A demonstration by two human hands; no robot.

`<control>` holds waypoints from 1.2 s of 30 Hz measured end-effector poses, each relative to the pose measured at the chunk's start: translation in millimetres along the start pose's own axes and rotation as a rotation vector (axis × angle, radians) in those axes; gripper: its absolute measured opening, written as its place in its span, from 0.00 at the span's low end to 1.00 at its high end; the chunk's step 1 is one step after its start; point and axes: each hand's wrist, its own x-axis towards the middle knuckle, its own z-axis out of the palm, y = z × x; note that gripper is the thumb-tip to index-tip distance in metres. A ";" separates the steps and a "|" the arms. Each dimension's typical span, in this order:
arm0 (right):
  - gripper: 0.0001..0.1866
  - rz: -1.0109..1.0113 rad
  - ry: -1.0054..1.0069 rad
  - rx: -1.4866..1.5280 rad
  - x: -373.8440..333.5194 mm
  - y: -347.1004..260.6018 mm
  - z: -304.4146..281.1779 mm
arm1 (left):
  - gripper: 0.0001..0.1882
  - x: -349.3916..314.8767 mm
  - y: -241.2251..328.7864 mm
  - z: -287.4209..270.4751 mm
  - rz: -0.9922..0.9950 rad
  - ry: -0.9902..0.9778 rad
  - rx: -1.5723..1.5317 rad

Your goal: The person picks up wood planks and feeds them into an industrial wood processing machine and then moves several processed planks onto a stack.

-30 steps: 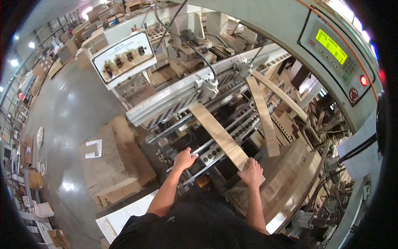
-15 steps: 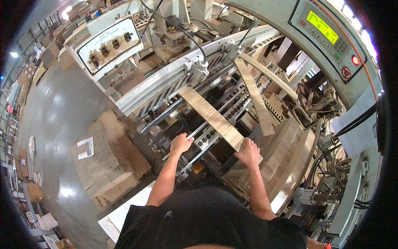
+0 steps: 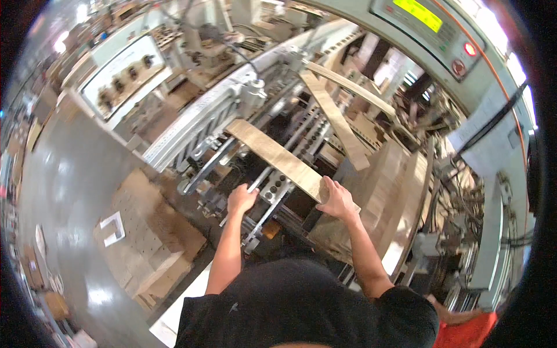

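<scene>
A flat wooden plank (image 3: 275, 153) lies slantwise across the metal rails of a machine, its far end by the clamp fixtures. My right hand (image 3: 338, 200) is on the plank's near end, fingers over the top and thumb at the left edge. The underside of that grip is hidden. Left of the plank, my left hand (image 3: 242, 199) is closed around a thin metal rod (image 3: 261, 177) that runs beneath the plank. Two more wooden strips rest beyond: a straight one (image 3: 336, 122) and a curved one (image 3: 354, 87).
A stack of wooden boards (image 3: 371, 200) stands right of my right hand. On the left, a pallet-like brown stack (image 3: 148, 232) carries a white paper frame. A control panel (image 3: 429, 29) with a lit screen hangs at upper right. Red cloth (image 3: 467, 332) shows at lower right.
The whole view has shifted, so the machine sits further left and higher. My right hand's fingers look more spread on the plank. More red cloth has come into view at lower right.
</scene>
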 end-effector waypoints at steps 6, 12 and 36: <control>0.50 0.074 0.059 -0.027 -72.0 -3.0 -36.3 | 0.25 8.3 -17.9 -4.2 0.013 -0.005 -0.039; 0.47 0.380 0.371 -0.049 -138.7 30.7 -72.5 | 0.24 21.9 -21.7 9.2 0.161 0.045 0.046; 0.46 1.132 0.657 0.001 -185.1 116.7 -39.6 | 0.23 16.1 -23.4 5.5 0.136 0.052 0.046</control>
